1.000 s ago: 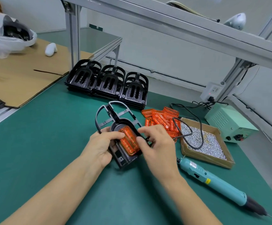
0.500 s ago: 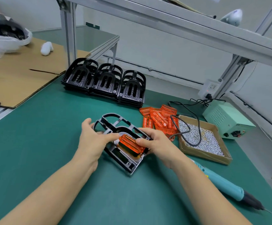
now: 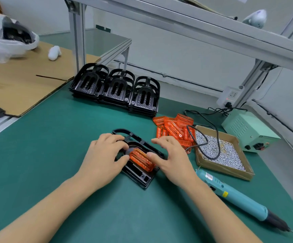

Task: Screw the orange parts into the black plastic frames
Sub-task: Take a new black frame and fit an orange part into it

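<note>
from the head view, a black plastic frame (image 3: 138, 174) lies flat on the green bench (image 3: 37, 155) right in front of me, with one orange part (image 3: 141, 159) seated in its middle recess. my left hand (image 3: 102, 160) rests on the frame's left side, fingers curled over its rim and thumb tip touching the orange part's left end. my right hand (image 3: 173, 158) sits on the right side, thumb pressed against the orange part's right end, the other fingers loosely bent above the frame's far edge. so both thumbs pinch the part between them. behind the frame stand three stacks of black frames (image 3: 116, 88). to the right lies a pile of orange parts (image 3: 174, 128), just beside a cardboard tray of screws (image 3: 221, 153) with a black cable (image 3: 203, 146) looping across it. a teal electric screwdriver (image 3: 235, 195) lies on the bench near my right wrist, and a pale green power box (image 3: 247, 128) sits beyond the tray.
</note>
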